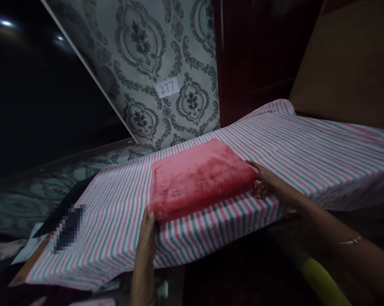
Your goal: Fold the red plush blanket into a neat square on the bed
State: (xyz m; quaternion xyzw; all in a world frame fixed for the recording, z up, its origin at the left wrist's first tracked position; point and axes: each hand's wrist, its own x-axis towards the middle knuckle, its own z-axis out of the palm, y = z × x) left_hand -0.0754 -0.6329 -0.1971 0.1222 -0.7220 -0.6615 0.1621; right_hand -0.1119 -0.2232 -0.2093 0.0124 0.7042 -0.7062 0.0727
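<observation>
A red plush cloth (201,178), folded into a flat, thick rectangle, lies on the striped cover (115,212). At its near left corner my left hand (147,227) is closed on the edge, thumb on top and the other fingers mostly hidden. The near right corner is in my right hand (267,182), one finger reaching along the side and the others curled below. Its pile looks lighter at the back and darker toward the front.
Behind stands a patterned wall with a paper label (167,87) reading 277. A large dark screen-like panel (45,93) leans at left, a brown board (348,63) at right. The cover hangs over the near edge; dim clothes-like items lie lower left.
</observation>
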